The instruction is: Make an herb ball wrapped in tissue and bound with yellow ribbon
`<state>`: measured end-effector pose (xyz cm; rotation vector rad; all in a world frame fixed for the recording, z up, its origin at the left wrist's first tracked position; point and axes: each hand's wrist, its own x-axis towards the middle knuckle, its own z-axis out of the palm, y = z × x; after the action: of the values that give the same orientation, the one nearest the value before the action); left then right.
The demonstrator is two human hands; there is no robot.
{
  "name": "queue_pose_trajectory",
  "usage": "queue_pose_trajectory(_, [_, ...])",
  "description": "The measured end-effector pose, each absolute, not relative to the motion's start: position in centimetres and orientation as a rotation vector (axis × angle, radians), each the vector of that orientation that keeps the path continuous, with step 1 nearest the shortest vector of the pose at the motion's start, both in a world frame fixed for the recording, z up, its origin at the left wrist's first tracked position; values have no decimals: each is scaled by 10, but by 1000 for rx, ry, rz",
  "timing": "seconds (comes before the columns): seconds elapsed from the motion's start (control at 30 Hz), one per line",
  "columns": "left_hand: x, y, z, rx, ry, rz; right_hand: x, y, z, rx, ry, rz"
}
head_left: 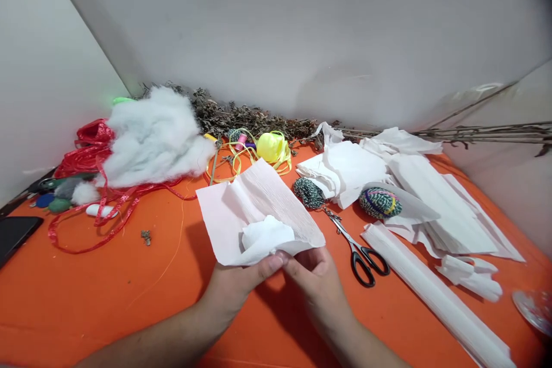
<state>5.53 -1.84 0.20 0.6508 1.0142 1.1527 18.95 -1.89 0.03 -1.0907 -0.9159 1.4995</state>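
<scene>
Above the orange table, both hands hold a square sheet of white crepe paper (259, 195) by its near edge. A small white wad (267, 234), perhaps paper or stuffing, rests on the sheet close to that edge. My left hand (233, 287) pinches the edge with its thumb on top, its fingers hidden beneath. My right hand (317, 282) pinches right beside it, and the two thumb tips nearly touch. To the right of the hands lie black-handled scissors (357, 250), blades pointing away.
White fibre stuffing (155, 138) and red ribbon (86, 161) lie at left, a dark phone (17, 236) at the left edge. Yellow ribbon (271, 146), yarn balls (379, 202), paper stacks (440, 201) and a long paper strip (435, 293) fill the back and right. Dried stems (250, 118) line the wall.
</scene>
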Motion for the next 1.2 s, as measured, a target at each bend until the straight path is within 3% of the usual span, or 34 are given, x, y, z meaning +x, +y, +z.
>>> queue_pose_trajectory(0.5, [53, -14, -3, 448, 896, 1167, 188, -24, -25, -1144, -1089, 1539])
queue_pose_trajectory(0.87, [60, -19, -5, 426, 983, 1153, 185, -28, -29, -1125, -1426, 895])
queue_pose_trajectory(1.2, [58, -15, -8, 399, 953, 1130, 176, -24, -23, -1138, -928, 1414])
